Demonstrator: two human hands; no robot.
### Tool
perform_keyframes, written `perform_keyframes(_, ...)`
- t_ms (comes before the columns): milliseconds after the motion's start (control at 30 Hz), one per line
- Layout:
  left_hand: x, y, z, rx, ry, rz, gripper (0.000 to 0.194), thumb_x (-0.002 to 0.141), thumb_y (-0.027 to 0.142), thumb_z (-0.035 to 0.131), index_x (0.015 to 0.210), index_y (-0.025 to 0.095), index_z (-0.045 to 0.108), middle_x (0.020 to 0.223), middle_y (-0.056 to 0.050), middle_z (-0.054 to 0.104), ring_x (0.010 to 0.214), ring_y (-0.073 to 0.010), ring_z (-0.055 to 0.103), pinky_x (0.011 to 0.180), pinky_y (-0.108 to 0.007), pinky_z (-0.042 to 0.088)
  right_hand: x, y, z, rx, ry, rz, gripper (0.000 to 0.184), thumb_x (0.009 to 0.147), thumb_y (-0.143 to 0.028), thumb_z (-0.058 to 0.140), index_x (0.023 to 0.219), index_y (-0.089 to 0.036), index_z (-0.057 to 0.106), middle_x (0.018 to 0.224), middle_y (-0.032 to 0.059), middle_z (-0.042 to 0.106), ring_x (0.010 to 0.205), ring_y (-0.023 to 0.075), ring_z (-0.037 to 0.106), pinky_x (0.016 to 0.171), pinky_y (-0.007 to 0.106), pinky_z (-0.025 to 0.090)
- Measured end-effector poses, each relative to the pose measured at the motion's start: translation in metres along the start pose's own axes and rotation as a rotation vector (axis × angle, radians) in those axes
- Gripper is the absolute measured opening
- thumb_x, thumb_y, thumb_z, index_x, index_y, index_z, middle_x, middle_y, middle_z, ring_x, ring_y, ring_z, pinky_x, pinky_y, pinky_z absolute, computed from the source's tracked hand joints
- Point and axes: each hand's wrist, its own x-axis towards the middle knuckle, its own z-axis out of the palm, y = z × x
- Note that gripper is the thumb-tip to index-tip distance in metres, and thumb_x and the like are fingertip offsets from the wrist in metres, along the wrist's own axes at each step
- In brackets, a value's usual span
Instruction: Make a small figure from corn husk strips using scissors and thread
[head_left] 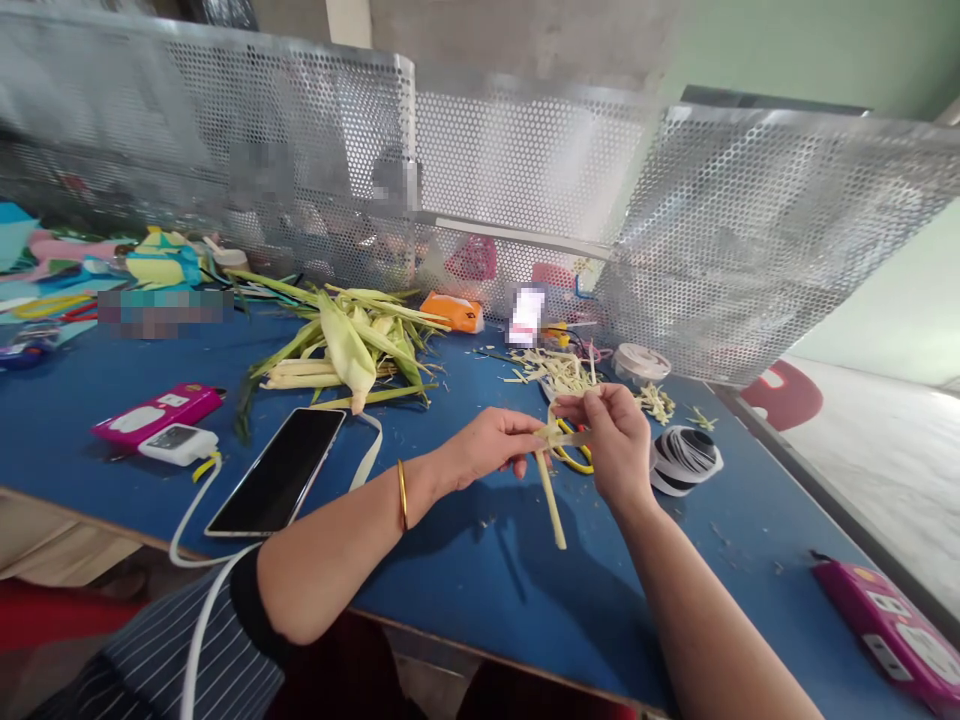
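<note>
Pale leaf strip [553, 490]: narrow, yellowish, folded at its upper end into a small knot-like fold between both hands, its long tail hanging down and toward the near edge, above the blue bench [465, 570] at mid-right.

Left hand [491, 447]: fingers curled nearly closed, thumb and fingertips pinching the folded end of the strip from the left. Gold bangle [403, 494] on the wrist.

Right hand [615, 440]: closed in a narrow pinch on the same fold from the right, thumb and forefinger raised at the top, back of the hand toward the viewer.

Yellow-handled scissors [571, 459]: lying on the bench just beneath the hands, mostly hidden by them.

Roll of black-and-white tape [686, 458]: just right of the right hand, on the bench.

Heap of strip trimmings [559, 370]: far side of the hands, with a small white reel [640, 362] beside it to the right.

Bundle of green and pale leaves [349, 345]: far left of the hands.

Phone [279, 470]: dark screen, face up, left of the left forearm, white cable [196, 497] near it.

Pink device [157, 412]: further left. A second one [892, 632] at the near right corner.

Perforated metal screen [525, 180]: standing along the far edge of the bench.
</note>
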Motion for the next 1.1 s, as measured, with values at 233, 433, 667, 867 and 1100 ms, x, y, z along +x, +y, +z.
perform_keyframes(233,-0.003,0.004,0.002,-0.035,-0.089,-0.077,0.021,0.077,0.033,0.066,0.078,0.013,0.071,0.064,-0.001,0.063,0.047,-0.0056,0.047,0.047,-0.022,0.027,-0.001,0.007,0.001,-0.044,-0.029,-0.052,0.022,0.086,-0.04,0.061,0.081,-0.021,0.052,0.079,0.0022,0.074,0.064,0.0145,0.069,0.066,0.03,0.056)
perform_keyframes(433,-0.004,0.005,-0.001,-0.022,-0.098,-0.094,0.017,0.075,0.031,0.065,0.074,0.014,0.066,0.051,0.003,0.053,0.044,-0.007,0.045,0.045,-0.022,0.028,-0.001,0.012,0.001,-0.037,-0.103,-0.043,0.022,0.088,-0.042,0.06,0.084,-0.021,0.053,0.082,0.0025,0.074,0.067,0.0146,0.07,0.067,0.029,0.055)
perform_keyframes(667,-0.002,0.002,-0.001,-0.225,-0.078,-0.128,0.022,0.068,0.034,0.071,0.074,0.016,0.059,0.052,0.003,0.052,0.045,-0.0094,0.047,0.045,-0.023,0.032,-0.006,0.01,0.005,0.024,-0.115,0.008,0.027,0.085,-0.046,0.063,0.084,-0.022,0.051,0.085,0.0041,0.075,0.072,0.0184,0.071,0.056,0.026,0.052)
perform_keyframes(867,-0.003,0.008,0.0,-0.36,-0.041,-0.197,0.032,0.061,0.039,0.077,0.066,0.016,0.056,0.047,0.009,0.038,0.039,-0.0041,0.029,0.041,-0.022,0.011,-0.012,0.01,0.009,0.076,-0.116,0.021,0.028,0.084,-0.047,0.065,0.083,-0.022,0.051,0.087,0.0044,0.076,0.074,0.0194,0.072,0.06,0.028,0.054)
perform_keyframes(1100,-0.003,0.003,0.007,-0.139,0.111,-0.19,0.038,0.058,0.046,0.081,0.066,0.013,0.064,0.055,0.002,0.058,0.04,-0.0024,0.023,0.044,-0.026,0.008,-0.016,0.007,0.01,0.012,-0.139,-0.019,0.023,0.088,-0.043,0.06,0.086,-0.022,0.051,0.089,0.0049,0.075,0.079,0.0191,0.071,0.072,0.033,0.055)
